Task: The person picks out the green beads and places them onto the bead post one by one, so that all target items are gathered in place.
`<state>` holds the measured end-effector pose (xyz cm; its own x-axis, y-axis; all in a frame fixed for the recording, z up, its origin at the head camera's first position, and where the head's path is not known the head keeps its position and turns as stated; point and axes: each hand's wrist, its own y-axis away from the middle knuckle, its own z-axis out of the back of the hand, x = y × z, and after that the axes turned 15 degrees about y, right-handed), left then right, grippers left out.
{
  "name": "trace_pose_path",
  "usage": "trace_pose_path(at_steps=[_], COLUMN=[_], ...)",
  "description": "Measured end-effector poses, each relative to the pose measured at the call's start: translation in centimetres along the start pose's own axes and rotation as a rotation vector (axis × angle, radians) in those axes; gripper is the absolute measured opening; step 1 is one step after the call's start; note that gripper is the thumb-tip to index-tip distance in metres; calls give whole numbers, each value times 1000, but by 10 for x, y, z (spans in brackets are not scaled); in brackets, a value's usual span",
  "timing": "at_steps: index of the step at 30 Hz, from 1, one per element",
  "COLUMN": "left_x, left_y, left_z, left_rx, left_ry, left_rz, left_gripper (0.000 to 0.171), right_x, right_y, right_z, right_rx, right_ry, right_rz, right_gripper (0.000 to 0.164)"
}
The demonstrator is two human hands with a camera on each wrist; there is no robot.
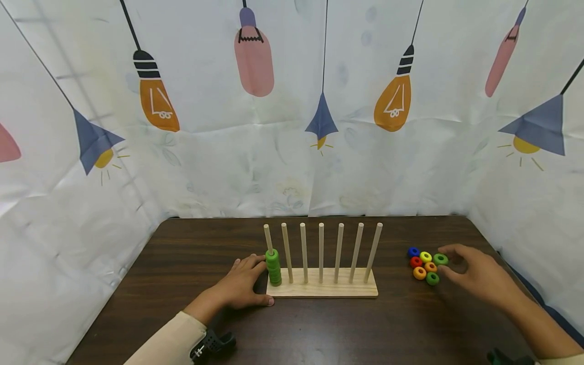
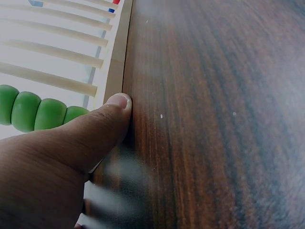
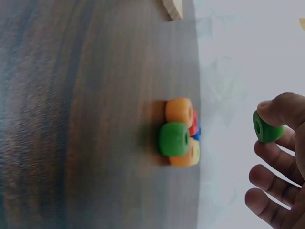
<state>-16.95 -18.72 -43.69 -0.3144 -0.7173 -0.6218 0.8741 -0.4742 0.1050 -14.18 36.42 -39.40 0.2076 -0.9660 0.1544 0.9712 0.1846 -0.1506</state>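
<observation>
A wooden bead stand (image 1: 324, 290) with a row of upright pegs sits on the table. Several green beads (image 1: 274, 268) are stacked on its leftmost peg. My left hand (image 1: 239, 286) grips the stand's left end, the thumb along the front edge of the base in the left wrist view and the fingers toward the back. Over on the right, my right hand (image 1: 479, 274) pinches a green bead (image 3: 268, 129) between thumb and forefinger, the other fingers loosely bent. Beside it lies a cluster of loose beads: orange (image 1: 419, 273), green (image 1: 432, 279), red (image 1: 415, 262), yellow (image 1: 426, 257) and blue (image 1: 413, 252).
The other pegs (image 1: 321, 248) of the stand are bare. Under everything is a dark wood-grain table (image 1: 319, 329). A pale curtain (image 1: 205, 167) printed with lamps and bulbs hangs behind the table and along both sides.
</observation>
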Motion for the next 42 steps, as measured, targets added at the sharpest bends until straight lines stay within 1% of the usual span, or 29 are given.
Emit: trace_pose_path(at_steps=[6,12,21,31,35,38,42], left_x=[0,0,0,0,0,0,0], left_y=[0,-1,-1,-1,-1,-1,0], left_z=[0,0,0,1,1,0,0], left_rx=[0,-1,1,1,2,3,2], left_ry=[-4,-9,-5,-7,-9,-12,-9], left_rz=[-5,-10,-8,-13,-12,-8,-3], left_gripper=[88,89,88,91,89,88,88], right_x=[7,14,25,32,37,42,48], right_y=[-6,-10,-16,-24,-29,-31,-33], right_z=[8,15,27,39,44,49,55], right_rx=[-40,-64,-79,-127,-157,-179,-165], right_ry=[34,38,37,29,52,69,61], right_rz=[38,68,100,168,194,200,192], right_gripper=[42,39,42,41,39,40,43])
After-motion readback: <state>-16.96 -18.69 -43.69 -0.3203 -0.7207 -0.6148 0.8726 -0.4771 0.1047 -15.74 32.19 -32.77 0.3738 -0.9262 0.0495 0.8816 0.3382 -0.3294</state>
